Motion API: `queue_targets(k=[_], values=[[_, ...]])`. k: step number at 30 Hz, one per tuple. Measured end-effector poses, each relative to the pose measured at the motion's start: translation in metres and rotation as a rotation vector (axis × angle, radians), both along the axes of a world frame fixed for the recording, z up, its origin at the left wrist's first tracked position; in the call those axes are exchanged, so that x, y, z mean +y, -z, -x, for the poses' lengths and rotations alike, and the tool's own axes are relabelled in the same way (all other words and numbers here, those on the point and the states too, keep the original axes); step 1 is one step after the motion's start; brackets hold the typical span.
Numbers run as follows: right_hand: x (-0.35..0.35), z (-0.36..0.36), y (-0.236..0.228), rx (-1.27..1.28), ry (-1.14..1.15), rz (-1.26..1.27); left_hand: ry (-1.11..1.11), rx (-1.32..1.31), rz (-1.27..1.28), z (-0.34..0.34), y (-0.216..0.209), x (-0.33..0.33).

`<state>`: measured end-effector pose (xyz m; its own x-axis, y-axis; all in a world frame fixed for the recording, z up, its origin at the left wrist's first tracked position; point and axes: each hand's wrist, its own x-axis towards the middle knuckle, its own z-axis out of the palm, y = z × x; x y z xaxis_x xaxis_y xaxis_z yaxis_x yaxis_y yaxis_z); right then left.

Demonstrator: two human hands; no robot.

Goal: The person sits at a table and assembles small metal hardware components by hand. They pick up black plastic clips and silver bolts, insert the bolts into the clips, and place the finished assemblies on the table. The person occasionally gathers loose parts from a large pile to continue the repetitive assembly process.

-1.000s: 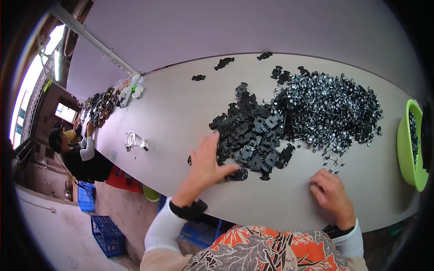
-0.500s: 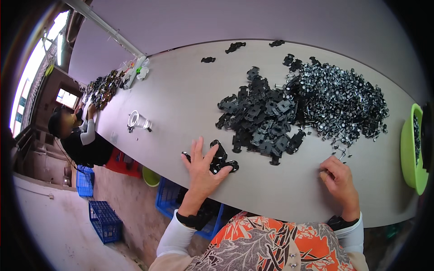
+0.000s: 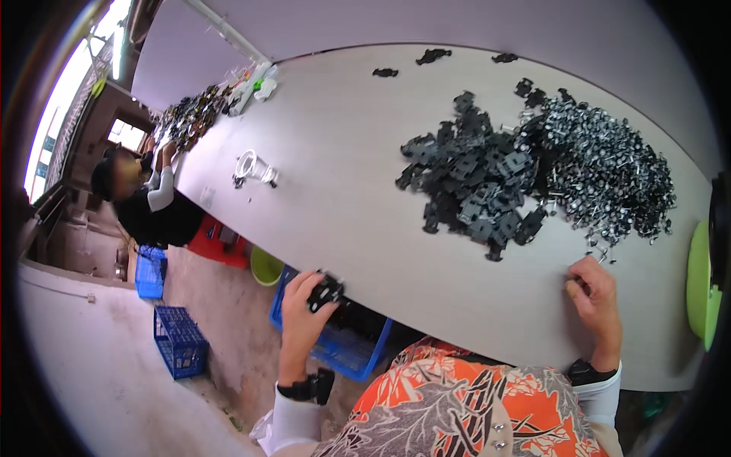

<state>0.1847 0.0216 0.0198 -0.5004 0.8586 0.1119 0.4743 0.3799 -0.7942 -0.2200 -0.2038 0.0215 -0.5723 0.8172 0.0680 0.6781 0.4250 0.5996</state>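
Observation:
My left hand is closed around a small cluster of black plastic car-chassis-like parts, just at the table's front edge and above a blue crate. My right hand rests on the table at the right with its fingers curled in. A dark bit shows between thumb and fingers, too small to name. Beyond it lies a large heap of small black wheels on metal pins. Left of that heap, touching it, is a pile of flat black chassis-like pieces.
A green basin stands at the right edge. A clear cup lies on the table at the left. Several loose black pieces lie along the back. At the far left a co-worker handles another heap. Another blue crate stands on the floor.
My left hand has gathered the black parts from the tabletop and moved left and toward me, over the table edge. My right hand stays near the pins. The view has shifted.

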Motion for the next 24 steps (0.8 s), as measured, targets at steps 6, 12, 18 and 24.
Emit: queue_targets(k=[6,12,18,24], values=[[0.009,0.0,0.001,0.017,-0.062,-0.088,0.019,0.147,0.104,0.025,-0.009,-0.027],[0.013,-0.005,0.009,0.028,-0.019,-0.064,0.193,0.078,-0.151,0.065,-0.039,0.128],[0.021,-0.005,0.004,-0.011,-0.08,-0.012,0.098,0.136,-0.037,0.139,0.016,0.373],[0.031,-0.009,-0.004,-0.039,-0.079,0.144,0.029,0.092,0.176,0.083,0.035,0.532]])
